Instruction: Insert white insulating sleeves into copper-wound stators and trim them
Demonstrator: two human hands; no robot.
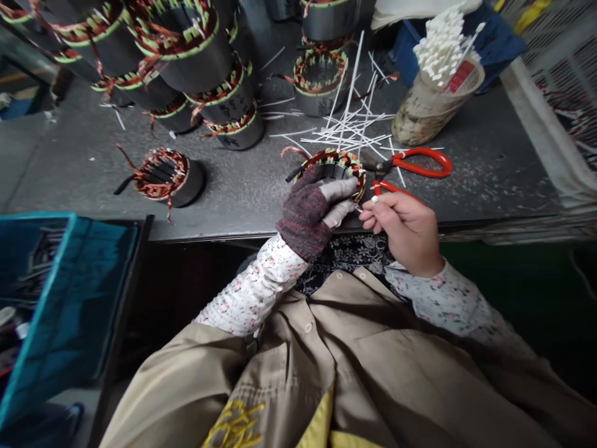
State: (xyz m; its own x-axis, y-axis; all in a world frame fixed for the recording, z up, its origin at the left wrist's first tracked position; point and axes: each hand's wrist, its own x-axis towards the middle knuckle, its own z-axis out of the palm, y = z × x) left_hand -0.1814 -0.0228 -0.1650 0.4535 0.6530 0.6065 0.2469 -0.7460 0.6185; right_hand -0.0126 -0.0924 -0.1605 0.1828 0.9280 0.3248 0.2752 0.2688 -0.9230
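Observation:
A motor stator (353, 163) with copper windings and pale green slot liners sits near the bench's front edge. My left hand (308, 214), in a dark knitted glove with wrapped fingertips, is closed over its near side and partly hides it. Just to the right, my right hand (410, 227) is bare and pinches a thin white strip (374, 199), its end showing by the thumb. The fingertips of both hands almost meet at the stator's rim. Red-handled scissors (426, 163) lie beside the stator, their blades close to it.
Loose white strips (357, 127) are scattered behind the stator. A worn cup (420, 115) holds many more. Another stator (175, 177) stands at left, stacked stators (224, 93) behind it, and one more stator (321, 81) farther back. A blue crate (69, 280) is at lower left.

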